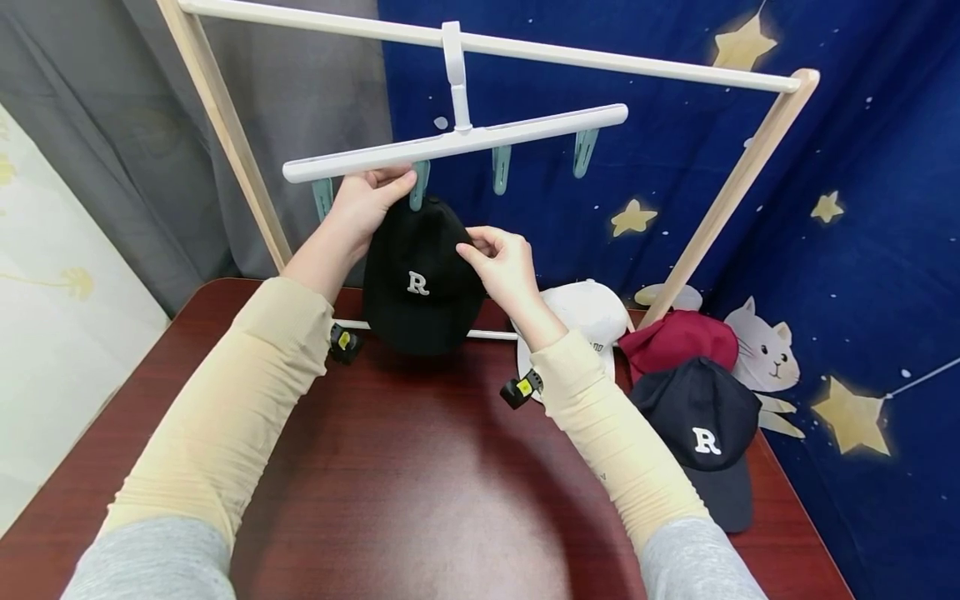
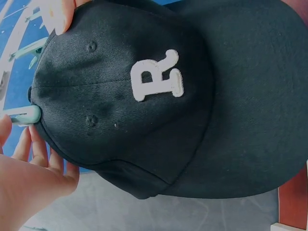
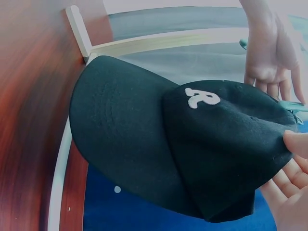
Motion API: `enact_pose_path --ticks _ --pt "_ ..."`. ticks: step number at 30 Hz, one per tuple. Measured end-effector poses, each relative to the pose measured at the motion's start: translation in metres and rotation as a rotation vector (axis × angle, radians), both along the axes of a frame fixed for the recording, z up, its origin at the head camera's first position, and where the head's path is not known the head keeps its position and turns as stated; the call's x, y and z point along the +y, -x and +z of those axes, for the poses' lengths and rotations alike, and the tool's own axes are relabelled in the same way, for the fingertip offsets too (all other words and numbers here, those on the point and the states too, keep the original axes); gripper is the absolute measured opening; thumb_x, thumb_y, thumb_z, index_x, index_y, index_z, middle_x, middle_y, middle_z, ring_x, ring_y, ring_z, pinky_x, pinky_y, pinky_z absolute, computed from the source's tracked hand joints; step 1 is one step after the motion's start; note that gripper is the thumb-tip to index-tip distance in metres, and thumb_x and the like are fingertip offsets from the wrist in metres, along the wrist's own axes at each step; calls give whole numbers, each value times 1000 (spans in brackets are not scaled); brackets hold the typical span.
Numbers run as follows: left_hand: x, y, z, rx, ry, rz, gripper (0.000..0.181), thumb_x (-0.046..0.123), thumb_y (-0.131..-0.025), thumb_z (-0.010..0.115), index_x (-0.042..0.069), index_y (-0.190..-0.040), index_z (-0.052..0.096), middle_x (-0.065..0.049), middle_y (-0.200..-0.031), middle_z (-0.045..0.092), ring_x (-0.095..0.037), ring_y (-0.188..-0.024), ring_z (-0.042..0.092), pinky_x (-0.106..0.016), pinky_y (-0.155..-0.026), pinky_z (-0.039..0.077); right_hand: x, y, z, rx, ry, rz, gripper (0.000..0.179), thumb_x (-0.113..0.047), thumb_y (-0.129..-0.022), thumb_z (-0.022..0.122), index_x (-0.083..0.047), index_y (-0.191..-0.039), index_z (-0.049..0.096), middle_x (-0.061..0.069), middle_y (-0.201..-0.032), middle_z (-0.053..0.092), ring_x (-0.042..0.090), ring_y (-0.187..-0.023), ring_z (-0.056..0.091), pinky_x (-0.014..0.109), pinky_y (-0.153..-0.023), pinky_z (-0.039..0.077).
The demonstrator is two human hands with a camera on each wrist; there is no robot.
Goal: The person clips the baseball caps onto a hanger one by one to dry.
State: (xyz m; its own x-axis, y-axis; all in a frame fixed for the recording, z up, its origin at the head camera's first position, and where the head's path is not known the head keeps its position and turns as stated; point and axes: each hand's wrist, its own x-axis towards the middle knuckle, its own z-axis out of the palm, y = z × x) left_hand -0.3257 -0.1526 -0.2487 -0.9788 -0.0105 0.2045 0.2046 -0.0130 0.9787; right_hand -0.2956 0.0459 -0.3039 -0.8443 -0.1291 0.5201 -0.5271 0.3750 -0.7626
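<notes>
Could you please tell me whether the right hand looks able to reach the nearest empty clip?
Probably yes: the empty clip hangs above the right hand, and nothing visible stands between them. The hand would likely first need to let go of the black cap, whose edge it pinches.

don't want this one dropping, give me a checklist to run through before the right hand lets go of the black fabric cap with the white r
1. Hanger hooked up: ok, the white plastic hanger hangs from the round white rail.
2. Hanger in line with rail: not ok, it slants across it.
3. Clip placed on cap: ok, a slim teal plastic clip overlaps the crown top of the black fabric cap.
4. Clip's bite firm: cannot tell.
5. Cap steadied meanwhile: ok, the right hand pinches its side.
6. Left hand clear of the clip: not ok, its thumb is right at it.
</notes>
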Motion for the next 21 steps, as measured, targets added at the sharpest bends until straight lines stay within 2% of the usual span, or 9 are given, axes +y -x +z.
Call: enact_pose_path --ticks 11,21 --pt "-5 -2 -10 6 71 -14 39 18 -95 61 -1 -129 58 -10 -130 57 -14 -117 50 -22 -100 35 3 -1 -6 -41 17 4 23 -9 -87 71 -3 -109 71 8 -92 71 13 -78 65 24 -71 50" --pt "-10 -6 -19 59 161 -6 39 18 -95 61 1 -131 57 -11 -128 58 -13 -113 52 -25 -98 39 6 -1 -11 -37 6 -9 25 -10 -87 71 -5 -112 70 7 -97 71 12 -84 66 24 -76 51"
